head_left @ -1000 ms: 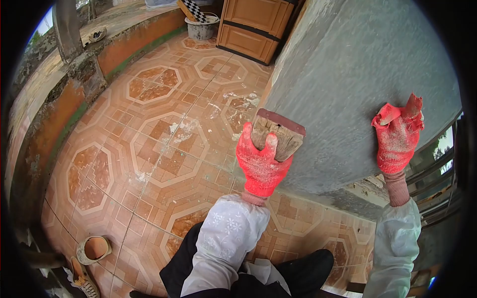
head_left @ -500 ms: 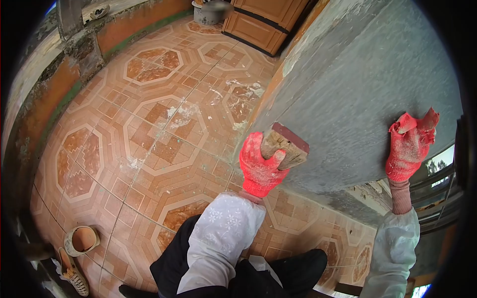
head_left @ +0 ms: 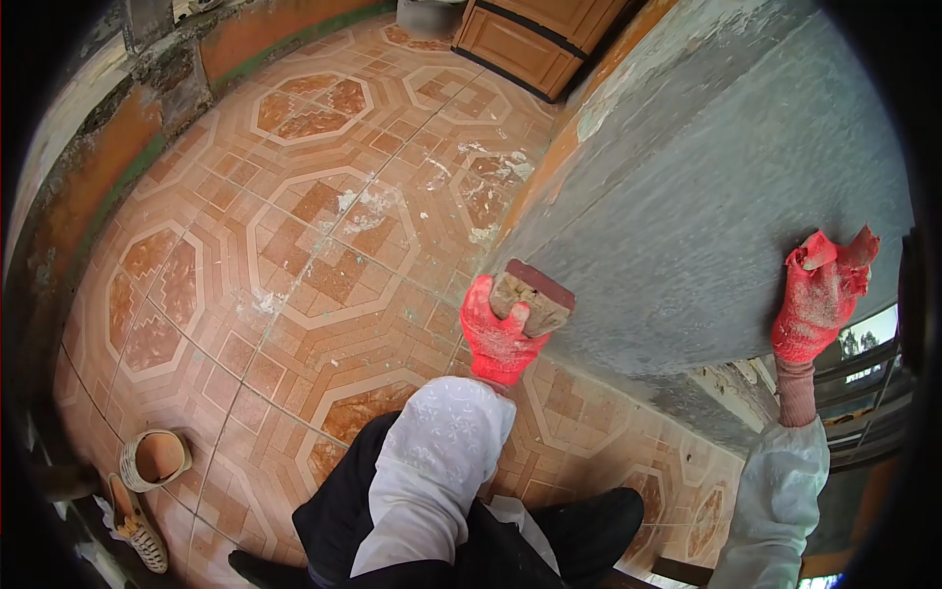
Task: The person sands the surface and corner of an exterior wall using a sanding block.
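Note:
My left hand (head_left: 498, 334), in a dusty red glove, is closed around a sanding block (head_left: 530, 302). The block has a worn wooden body and a dark red abrasive face, turned toward the grey wall (head_left: 677, 226). Whether that face touches the wall I cannot tell. Farther right, my right hand (head_left: 816, 299) rests against the same wall near its right edge, in a matching glove with loose, ragged fingertips. Its fingers stretch up along the surface and I see no tool in them.
Patterned tile floor (head_left: 324, 255) spreads to the left, spotted with white residue. A wooden cabinet (head_left: 525, 49) stands at the far end beside a grey bucket (head_left: 430, 18). Lower left are a round basket-like pot (head_left: 155, 459) and a shoe (head_left: 137, 530). A window (head_left: 868, 344) borders the wall.
My left hand and the sanding block have moved slightly left and down along the wall. My right hand stays at the wall, a little lower in view. The view has shifted slightly.

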`<control>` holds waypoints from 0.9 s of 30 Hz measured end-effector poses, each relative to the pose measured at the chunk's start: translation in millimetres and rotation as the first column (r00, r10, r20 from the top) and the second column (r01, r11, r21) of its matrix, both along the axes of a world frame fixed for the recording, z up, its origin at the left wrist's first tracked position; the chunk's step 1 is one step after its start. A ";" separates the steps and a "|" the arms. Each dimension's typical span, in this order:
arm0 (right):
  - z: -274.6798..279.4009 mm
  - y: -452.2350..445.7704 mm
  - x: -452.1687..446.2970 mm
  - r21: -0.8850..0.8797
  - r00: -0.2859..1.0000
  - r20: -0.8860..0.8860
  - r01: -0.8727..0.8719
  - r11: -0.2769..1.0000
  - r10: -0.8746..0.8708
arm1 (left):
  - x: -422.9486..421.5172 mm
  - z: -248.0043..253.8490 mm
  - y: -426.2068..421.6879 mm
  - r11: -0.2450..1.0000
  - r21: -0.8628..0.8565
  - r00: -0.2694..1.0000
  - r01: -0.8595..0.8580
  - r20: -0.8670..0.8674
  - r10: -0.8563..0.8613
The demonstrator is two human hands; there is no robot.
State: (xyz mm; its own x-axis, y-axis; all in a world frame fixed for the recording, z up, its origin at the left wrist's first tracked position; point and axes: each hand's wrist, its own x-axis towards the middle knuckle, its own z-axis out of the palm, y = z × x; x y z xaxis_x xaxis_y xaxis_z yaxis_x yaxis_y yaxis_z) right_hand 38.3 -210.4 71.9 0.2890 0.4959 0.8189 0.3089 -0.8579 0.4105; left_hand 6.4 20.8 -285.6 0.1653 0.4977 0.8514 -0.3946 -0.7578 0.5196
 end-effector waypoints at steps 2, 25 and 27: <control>-0.7 2.2 0.9 0.036 0.998 -0.008 0.058 0.998 -0.058 | -5.9 -1.7 -4.6 0.986 -0.167 0.995 -0.025 -0.104 0.007; -3.5 1.3 6.2 0.096 0.998 0.016 -0.061 0.993 0.060 | -1.6 -12.0 -10.9 0.957 -0.262 0.989 0.121 -0.055 -0.140; 0.3 2.4 6.7 0.092 0.998 0.041 -0.056 0.994 0.053 | -7.5 7.0 -4.0 0.984 -0.085 0.987 -0.158 -0.056 0.153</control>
